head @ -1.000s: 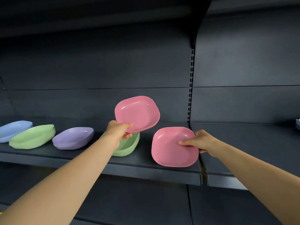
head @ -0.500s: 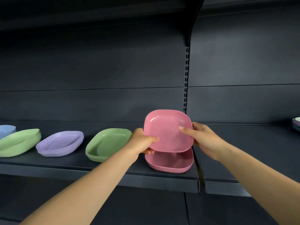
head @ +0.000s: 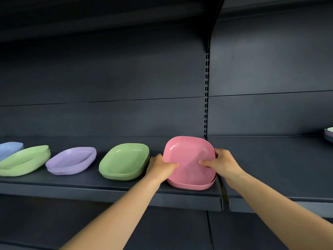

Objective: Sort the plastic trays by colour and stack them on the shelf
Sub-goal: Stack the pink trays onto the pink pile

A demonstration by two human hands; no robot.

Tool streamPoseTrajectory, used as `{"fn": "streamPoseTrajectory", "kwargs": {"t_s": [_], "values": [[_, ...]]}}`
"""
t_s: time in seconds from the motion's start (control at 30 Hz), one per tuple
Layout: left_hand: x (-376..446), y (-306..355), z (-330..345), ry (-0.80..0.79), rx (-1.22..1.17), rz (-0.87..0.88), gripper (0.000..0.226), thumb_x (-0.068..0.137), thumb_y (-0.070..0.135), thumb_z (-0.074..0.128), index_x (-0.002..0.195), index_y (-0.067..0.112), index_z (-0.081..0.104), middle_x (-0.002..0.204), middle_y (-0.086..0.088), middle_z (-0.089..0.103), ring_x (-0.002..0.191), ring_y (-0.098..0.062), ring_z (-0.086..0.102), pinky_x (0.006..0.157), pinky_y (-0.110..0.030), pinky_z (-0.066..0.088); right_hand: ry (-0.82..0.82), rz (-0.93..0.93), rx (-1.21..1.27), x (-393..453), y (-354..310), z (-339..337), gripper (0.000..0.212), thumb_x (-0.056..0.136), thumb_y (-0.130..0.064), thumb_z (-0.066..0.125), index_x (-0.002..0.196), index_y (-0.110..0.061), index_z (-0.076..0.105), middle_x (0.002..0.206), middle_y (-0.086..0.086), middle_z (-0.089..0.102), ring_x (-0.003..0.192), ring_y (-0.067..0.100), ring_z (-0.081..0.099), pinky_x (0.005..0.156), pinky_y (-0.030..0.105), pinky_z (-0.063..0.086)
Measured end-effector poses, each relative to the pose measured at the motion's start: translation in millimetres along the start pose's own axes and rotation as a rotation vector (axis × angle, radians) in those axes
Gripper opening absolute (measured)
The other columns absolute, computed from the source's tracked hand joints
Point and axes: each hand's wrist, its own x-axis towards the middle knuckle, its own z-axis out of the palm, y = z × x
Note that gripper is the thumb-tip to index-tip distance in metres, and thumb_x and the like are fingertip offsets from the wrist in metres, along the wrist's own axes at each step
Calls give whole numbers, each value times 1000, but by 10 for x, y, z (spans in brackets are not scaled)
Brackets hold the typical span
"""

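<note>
- A dark grey metal back panel (head: pixel 108 78) is seen behind the shelving, crossed by horizontal seams.
- A slotted vertical metal upright (head: pixel 206 94) is set between two bays.
- A dark upper shelf (head: pixel 90 13) is mounted overhead, dimly lit.

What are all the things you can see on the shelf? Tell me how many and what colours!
pink trays: two, pink, stacked at the shelf board's right end, top one tilted
green stack: one pile, green, just left of the pink trays
purple stack: one pile, purple, further left
second green stack: one pile, green, tilted, near the left edge
blue trays: pale blue, far left, cut off
far trays: mixed, at the right edge, unclear
shelf: dark grey
left hand: grips the top pink tray
right hand: grips it too
</note>
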Motion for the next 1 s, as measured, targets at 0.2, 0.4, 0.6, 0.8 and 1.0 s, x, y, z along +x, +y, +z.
{"fn": "streamPoseTrajectory", "kwargs": {"t_s": [0.2, 0.4, 0.6, 0.8, 1.0], "values": [[-31, -49, 112, -78, -35, -21, 69, 76, 13, 72, 132, 14, 32, 130, -6, 48, 112, -23, 53, 83, -29, 45, -1, -33, -63, 0, 194, 60, 61, 69, -14, 82, 124, -20, 54, 121, 6, 56, 100, 20, 60, 88, 33, 51], [-50, -72, 100, -151, -102, 47, 69, 80, 6, 67, 137, 23, 33, 122, 4, 51, 105, -16, 50, 82, -24, 38, -100, -51, -50, -17, 193, 8, 85, 73, -4, 78, 145, -19, 35, 122, -3, 58, 109, 17, 57, 98, 32, 46], [-82, -50, 78, -182, -84, 75, 88, 82, 3, 64, 150, 27, 14, 143, 5, 38, 121, -15, 42, 89, -22, 34, -125, -75, -65, -14, 176, 2, 74, 73, -4, 77, 137, -19, 44, 104, -6, 59, 97, 15, 58, 83, 24, 44], [-44, -66, 60, -202, -31, 39, 83, 80, 7, 67, 146, 30, 22, 122, 6, 45, 108, -15, 43, 86, -23, 34, -121, -61, -88, 39, 230, -2, 58, 73, -8, 78, 126, -15, 54, 102, -1, 65, 92, 16, 62, 79, 25, 49], [3, -91, 82, -186, -21, 25, 83, 79, 6, 68, 146, 30, 24, 120, 4, 45, 108, -16, 43, 88, -24, 34, -118, -59, -115, 95, 264, 14, 55, 74, -6, 76, 123, -14, 54, 102, 0, 64, 94, 19, 62, 83, 28, 50]]}}
